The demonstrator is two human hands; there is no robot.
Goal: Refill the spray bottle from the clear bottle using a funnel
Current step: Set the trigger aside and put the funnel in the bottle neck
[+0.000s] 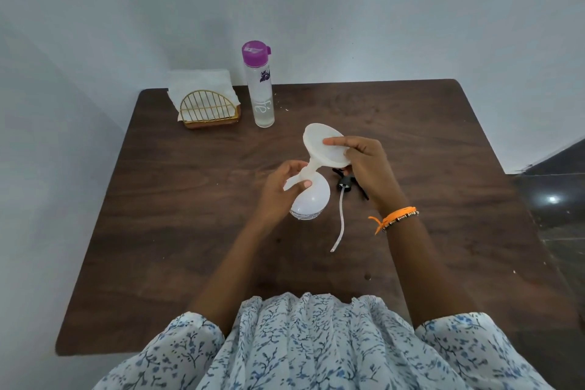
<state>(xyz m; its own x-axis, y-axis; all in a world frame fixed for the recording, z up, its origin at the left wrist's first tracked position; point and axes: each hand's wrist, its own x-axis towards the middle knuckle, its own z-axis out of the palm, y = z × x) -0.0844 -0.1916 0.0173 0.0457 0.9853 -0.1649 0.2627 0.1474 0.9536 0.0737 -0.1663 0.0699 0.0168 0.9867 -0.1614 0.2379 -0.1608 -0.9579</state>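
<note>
funnel (324, 149): spout tilted into spray bottle (308, 199) neck, rim pinched by right hand (364, 168); left hand (280, 190) grips neck; clear bottle (261, 89) beyond, capped.

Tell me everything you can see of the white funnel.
The funnel looks like milky, translucent plastic: a wide round bowl narrowing to a short spout. It is tilted, bowl up and toward the wall, spout at the spray bottle neck. The right hand pinches its rim; the left hand fingers curl round the spout.
</note>
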